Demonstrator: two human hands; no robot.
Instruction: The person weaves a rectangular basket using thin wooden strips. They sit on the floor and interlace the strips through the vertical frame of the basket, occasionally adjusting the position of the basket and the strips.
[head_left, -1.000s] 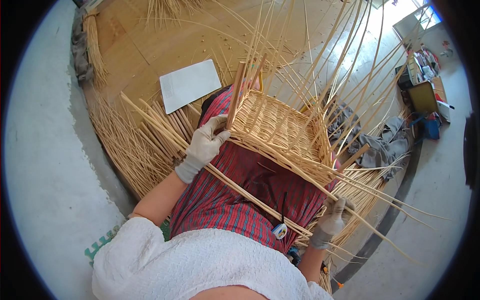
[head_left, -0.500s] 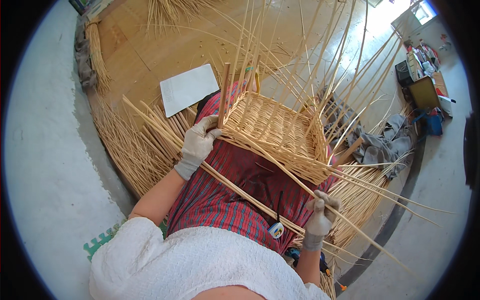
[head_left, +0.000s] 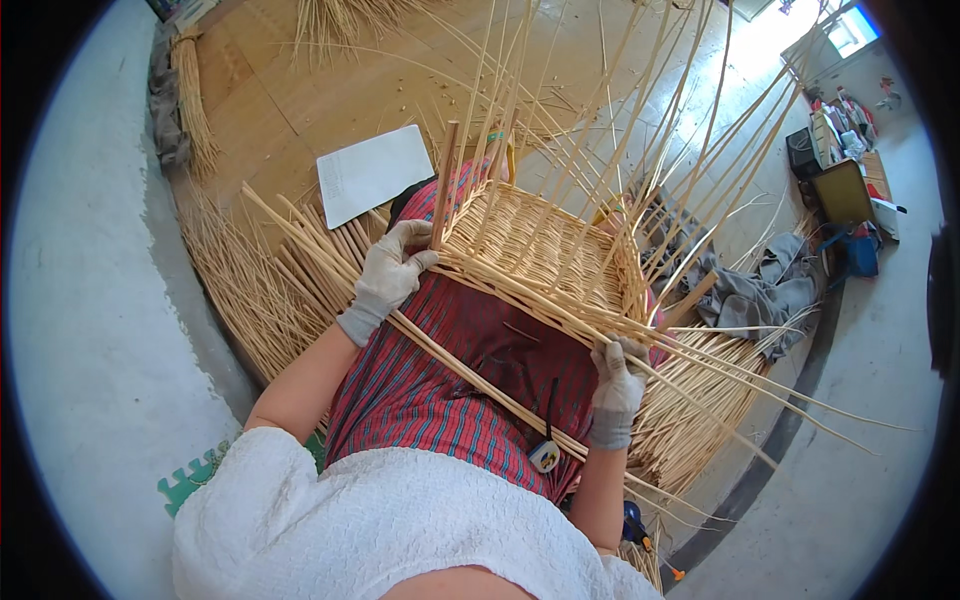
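Observation:
A half-woven wicker basket (head_left: pixel 535 240) rests on my lap, its long upright rods fanning out away from me. At its near left corner, my gloved left hand (head_left: pixel 393 272) is closed on the basket edge beside a thick wooden corner post (head_left: pixel 446 190). My gloved right hand (head_left: pixel 617 388) is closed around a long wicker rod (head_left: pixel 715 424), just below the near right part of the rim. The rod's free end sticks out past that hand to the lower right. Several other loose rods cross the same corner. My right fingertips are partly hidden.
Wicker bundles lie left (head_left: pixel 235 275) and right (head_left: pixel 700 405) of my lap. A white sheet (head_left: pixel 375 175) lies beyond my left hand. A tape measure (head_left: pixel 544 456) hangs over my striped apron (head_left: pixel 430 370). Grey cloth (head_left: pixel 765 290) and a cluttered pile (head_left: pixel 845 190) are at the right.
My right hand has slid up and left along the rod, closer to the basket's rim, drawing the rod in against the edge. My left hand keeps its hold on the corner.

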